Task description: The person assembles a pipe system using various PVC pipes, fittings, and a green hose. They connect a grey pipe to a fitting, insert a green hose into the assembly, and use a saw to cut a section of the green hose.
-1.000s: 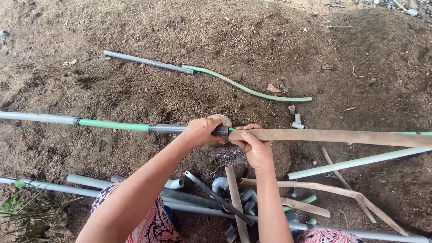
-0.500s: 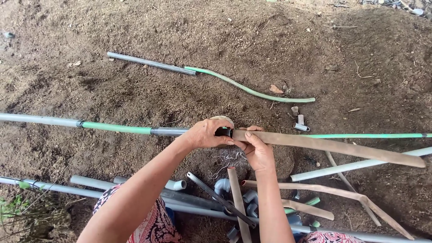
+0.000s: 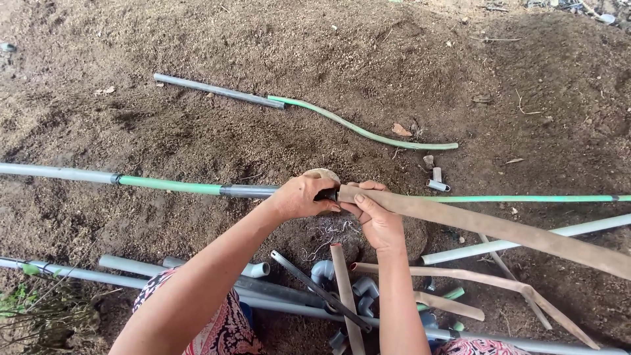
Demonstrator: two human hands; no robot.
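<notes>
My left hand (image 3: 303, 196) grips the joint of a long grey-and-green pipe (image 3: 171, 186) that lies across the dirt from left to right. A tan rubber strip (image 3: 499, 228) starts at that joint and runs off to the lower right. My right hand (image 3: 376, 218) pinches the strip's near end against the pipe, right beside my left hand. A small round brown object (image 3: 322, 175) shows just above my left fingers.
A shorter grey pipe (image 3: 217, 90) joined to a curved green hose (image 3: 361, 129) lies farther up on the soil. Several grey pipes, elbow fittings (image 3: 363, 289), a dark metal bar (image 3: 319, 289) and more tan strips (image 3: 473, 276) lie near my knees. Small pipe offcuts (image 3: 436, 180) sit nearby.
The far end of the tan strip has swung downward to the lower right, away from the green pipe. Both hands stay at the joint.
</notes>
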